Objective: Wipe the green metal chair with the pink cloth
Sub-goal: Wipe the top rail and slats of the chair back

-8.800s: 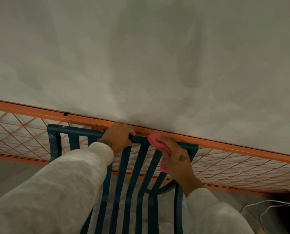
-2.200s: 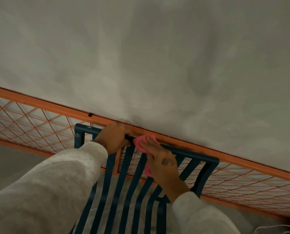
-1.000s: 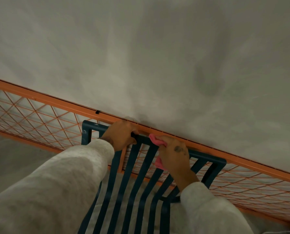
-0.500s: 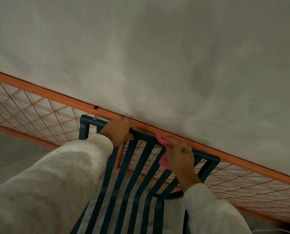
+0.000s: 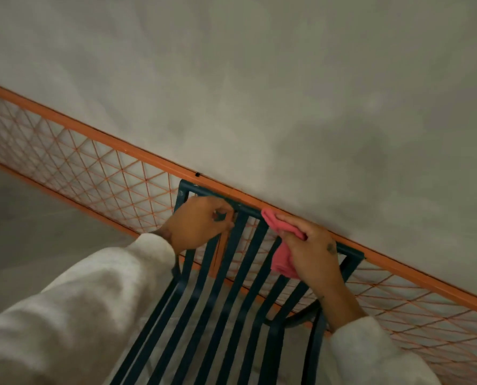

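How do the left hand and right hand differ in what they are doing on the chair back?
The left hand grips the green metal chair's top rail bare; the right hand presses a pink cloth against it. Left sits nearer the rail's left corner, right nearer its right corner. Both wear pale sleeves.

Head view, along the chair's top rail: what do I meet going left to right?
Chair's left corner → left hand gripping the rail → bare stretch of rail → pink cloth → right hand → chair's right corner.

No readable text, labels or numbers anywhere.
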Available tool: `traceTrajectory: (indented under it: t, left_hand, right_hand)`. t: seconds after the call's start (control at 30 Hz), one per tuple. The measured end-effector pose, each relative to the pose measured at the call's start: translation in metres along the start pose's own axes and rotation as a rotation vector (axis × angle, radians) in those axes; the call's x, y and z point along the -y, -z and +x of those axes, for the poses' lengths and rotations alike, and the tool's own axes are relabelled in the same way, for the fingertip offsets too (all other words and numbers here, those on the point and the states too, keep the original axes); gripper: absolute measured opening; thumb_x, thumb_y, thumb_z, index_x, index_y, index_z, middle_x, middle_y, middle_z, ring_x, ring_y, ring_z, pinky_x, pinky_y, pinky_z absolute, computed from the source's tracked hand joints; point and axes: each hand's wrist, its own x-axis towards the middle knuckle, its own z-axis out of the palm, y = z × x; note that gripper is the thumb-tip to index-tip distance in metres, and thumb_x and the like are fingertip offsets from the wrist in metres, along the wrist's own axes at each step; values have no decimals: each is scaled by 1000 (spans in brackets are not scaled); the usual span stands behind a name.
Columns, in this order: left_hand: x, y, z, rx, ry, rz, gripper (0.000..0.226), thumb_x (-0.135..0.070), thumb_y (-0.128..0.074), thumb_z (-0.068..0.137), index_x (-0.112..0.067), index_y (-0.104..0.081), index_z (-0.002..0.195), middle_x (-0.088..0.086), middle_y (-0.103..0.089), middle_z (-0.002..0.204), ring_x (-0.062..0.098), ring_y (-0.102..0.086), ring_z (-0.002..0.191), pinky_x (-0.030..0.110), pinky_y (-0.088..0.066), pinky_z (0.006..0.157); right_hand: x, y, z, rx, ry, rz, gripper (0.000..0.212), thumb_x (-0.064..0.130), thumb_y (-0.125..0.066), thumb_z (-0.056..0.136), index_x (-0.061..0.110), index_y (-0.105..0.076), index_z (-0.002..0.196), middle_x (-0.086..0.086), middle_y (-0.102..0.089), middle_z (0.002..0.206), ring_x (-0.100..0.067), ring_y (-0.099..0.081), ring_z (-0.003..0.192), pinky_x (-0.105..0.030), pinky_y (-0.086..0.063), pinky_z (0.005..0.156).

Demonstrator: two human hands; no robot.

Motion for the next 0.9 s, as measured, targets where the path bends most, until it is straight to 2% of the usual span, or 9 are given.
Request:
traceTrajectory:
  t: [0.13,0.2,0.27,0.33,0.43,0.53,0.7,0.77,0.9]
  left_hand:
    - [-35,21,-70,-100,88,-15,35,-36,-70,86,-19,-68,116,-6,-70,111,8,-66,94,26,-55,88]
    - [-45,26,-113,-135,149,-40,31,-36,-69,87,-20,-69,114,-10,-68,105,4,-65,91,20,-53,84]
    - [-49,30,-151,-137,190,-39,29,-35,-68,87,-21,-70,112,-11,-70,104,3,-65,91,24,-55,85]
    - [-52,34,-183,-135,234,-28,29,-36,-67,88,-21,-70,112,-9,-70,105,4,-65,93,27,-56,87]
    - [-63,46,-217,-164,246,-9,26,-32,-68,88,-20,-70,111,-11,-68,102,1,-63,91,11,-48,78]
    - [-71,59,-230,-218,219,-15,25,-30,-69,87,-19,-71,110,-8,-71,104,1,-65,90,10,-47,77]
    - [-66,82,-233,-257,158,-74,26,-32,-71,85,-20,-72,108,-11,-71,101,-2,-64,89,13,-51,78]
    - [-53,94,-233,-252,131,-108,25,-31,-71,86,-22,-71,109,-14,-69,99,-4,-63,88,10,-48,76]
    - [-12,127,-229,-194,72,-147,25,-34,-71,85,-27,-71,109,-18,-69,99,-5,-63,89,14,-51,80]
  right_hand:
    - [21,17,-44,38,32,59,29,20,-62,95,35,-68,119,20,-66,119,17,-59,94,-1,-43,74]
    - [27,21,-71,54,45,82,29,24,-63,93,39,-68,118,21,-65,120,10,-58,104,-12,-45,90]
    - [34,22,-95,63,36,113,29,27,-65,92,43,-67,116,20,-65,120,2,-58,108,-24,-47,96]
    - [44,19,-120,108,49,132,30,27,-65,92,45,-66,116,23,-63,118,3,-57,106,-26,-49,95]
    - [59,12,-153,166,81,107,32,26,-63,92,46,-65,117,28,-61,116,6,-56,102,-23,-51,88]
    - [74,5,-175,208,96,106,33,25,-62,93,49,-64,117,28,-60,120,6,-56,102,-19,-51,83]
    - [99,-16,-189,178,90,98,33,27,-63,93,50,-63,117,34,-57,115,5,-53,103,-30,-52,94]
    - [109,-31,-189,146,90,78,33,28,-63,92,51,-63,117,35,-57,114,7,-53,104,-30,-50,96]
    - [132,-71,-185,41,61,90,31,27,-63,92,46,-65,116,25,-64,115,5,-59,101,-24,-53,91]
